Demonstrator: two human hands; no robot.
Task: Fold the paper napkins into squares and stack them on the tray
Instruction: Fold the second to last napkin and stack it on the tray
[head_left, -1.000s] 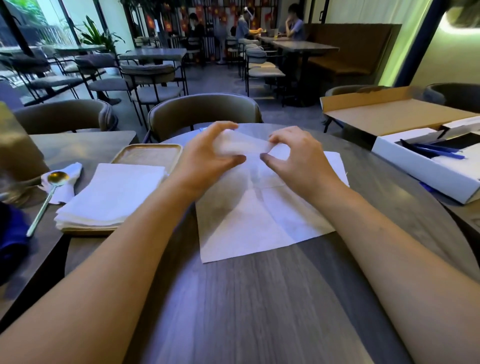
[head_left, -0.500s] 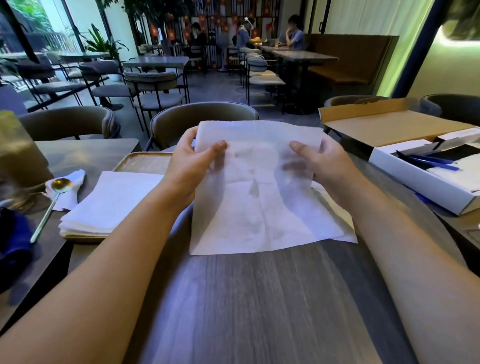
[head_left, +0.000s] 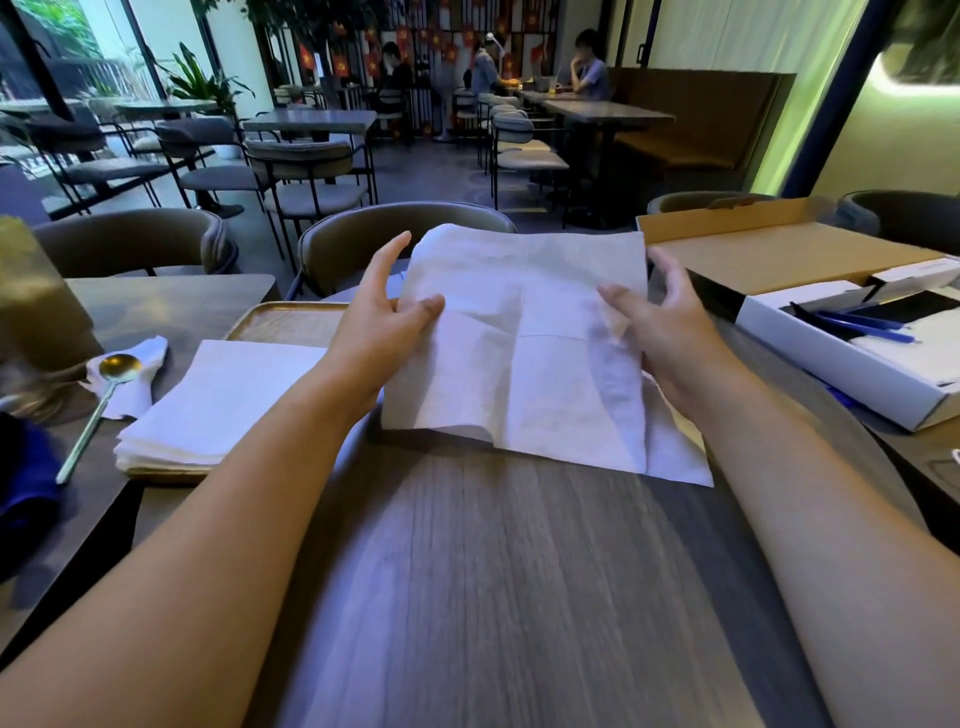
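A white paper napkin hangs unfolded above the round wooden table, creased into quarters. My left hand pinches its left edge between thumb and fingers. My right hand pinches its right edge. The napkin's lower edge droops onto another flat napkin lying on the table under it. To the left, a wooden tray carries a stack of folded napkins.
A gold spoon lies on a crumpled napkin left of the tray. An open white box with blue pens and a cardboard lid stand at the right. A chair backs the table's far side. Blue cloth sits far left.
Both hands lifted the napkin off the table and raised it upright; since half a second ago its top left corner has curled forward and the hands have drawn slightly apart.
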